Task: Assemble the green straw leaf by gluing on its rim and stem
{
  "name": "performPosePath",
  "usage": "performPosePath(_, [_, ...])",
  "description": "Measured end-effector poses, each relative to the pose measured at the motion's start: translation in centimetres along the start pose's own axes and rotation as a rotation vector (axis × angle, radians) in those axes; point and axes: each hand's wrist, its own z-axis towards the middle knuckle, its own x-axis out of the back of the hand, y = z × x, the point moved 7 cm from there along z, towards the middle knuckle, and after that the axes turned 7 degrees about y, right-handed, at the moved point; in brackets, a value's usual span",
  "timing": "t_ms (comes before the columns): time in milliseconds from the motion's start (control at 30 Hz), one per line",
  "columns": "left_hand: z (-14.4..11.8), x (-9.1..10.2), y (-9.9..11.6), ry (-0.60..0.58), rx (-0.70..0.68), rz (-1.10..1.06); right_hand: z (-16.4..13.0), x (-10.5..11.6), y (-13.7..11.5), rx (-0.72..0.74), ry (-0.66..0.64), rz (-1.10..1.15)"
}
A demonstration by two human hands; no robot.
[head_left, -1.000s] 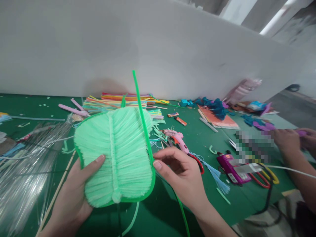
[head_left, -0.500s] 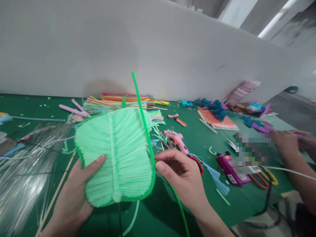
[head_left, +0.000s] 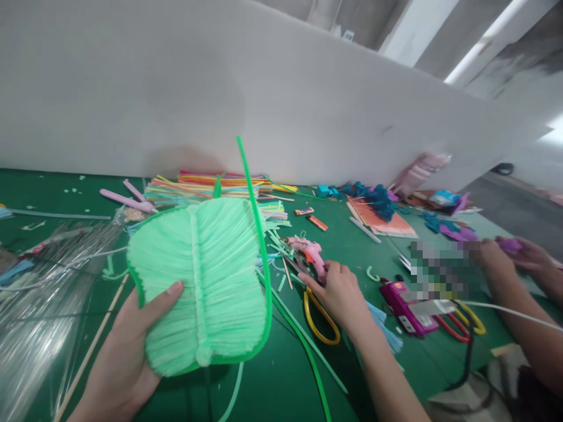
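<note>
My left hand (head_left: 127, 351) holds a light-green, leaf-shaped piece (head_left: 229, 275) made of fuzzy pipe cleaners, its thumb pressed on the front. A fuzzy rib runs down the middle. A brighter green pipe cleaner (head_left: 267, 281) edges the right side and bottom, its free end sticking up above the top. My right hand (head_left: 341, 299) is down at the table, its fingers bent over scissors (head_left: 323, 339) with a yellow handle loop showing below. The hand covers the rest of the handle. A pink glue gun (head_left: 310, 252) lies just beyond its fingertips.
Coloured pipe cleaners (head_left: 176, 190) lie along the wall. Clear-wrapped wires (head_left: 39, 328) and a thin stick (head_left: 94, 346) are at left. A magenta device (head_left: 407, 313) sits at right, near another person's hands (head_left: 497, 258) holding purple material.
My right hand has let go of the green edging and moved right and down to the scissors. The leaf-shaped piece stays in my left hand, slightly lower in view.
</note>
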Motion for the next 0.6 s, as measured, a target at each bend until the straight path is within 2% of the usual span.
performPosePath(67, [0.2,0.1,0.0,-0.002,-0.005,0.005,0.1,-1.3,0.2,-0.009,-0.012,0.019])
performPosePath(167, [0.5,0.3,-0.3,0.014,0.005,0.013,0.4,-1.9,0.8,-0.074,-0.005,0.070])
performPosePath(433, [0.4,0.6,-0.5,0.052,0.057,0.016,0.5,-0.9,2.6,-0.223,0.050,0.301])
performPosePath(600, [0.0,0.4,-0.7,0.061,0.103,0.020,0.3,-0.2,1.8,-0.235,0.049,0.499])
